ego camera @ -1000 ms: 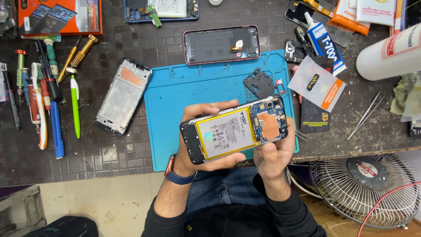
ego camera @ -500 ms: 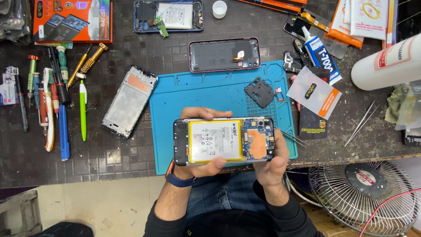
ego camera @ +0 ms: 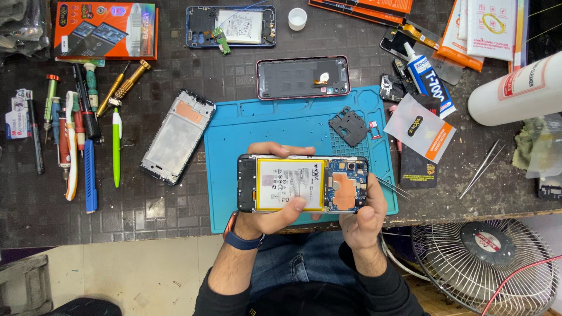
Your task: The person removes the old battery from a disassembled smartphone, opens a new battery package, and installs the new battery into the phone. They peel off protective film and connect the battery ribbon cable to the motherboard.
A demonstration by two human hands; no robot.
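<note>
Closest to the camera, 2 hands hold an opened phone [ego camera: 302, 183] level and lengthwise above the near edge of the blue mat [ego camera: 269, 126], back cover off, so the battery and circuit board face up for a clear look. The left hand [ego camera: 270, 216] grasps it from below at the battery end, fingers wrapped over the far edge and the thumb lying on the yellow-rimmed battery [ego camera: 291, 184] to steady it. The right hand [ego camera: 364, 217] cradles the board end, thumb beside the copper patch [ego camera: 343, 191], grip closed on the frame.

On the mat just beyond lies a small black cover plate [ego camera: 350, 126], kept within easy reach. At the mat's far edge rests a red-rimmed back cover [ego camera: 302, 77], inside up. Left of the mat sits a bare phone frame [ego camera: 177, 136], tilted, then a row of screwdrivers and pens [ego camera: 82, 134] laid side by side for quick picking. Right of the mat are tweezers [ego camera: 481, 168], a glue tube [ego camera: 427, 79] and a white bottle [ego camera: 515, 88] on its side. Farthest back, another opened phone [ego camera: 231, 26] and an orange box [ego camera: 105, 29].
</note>
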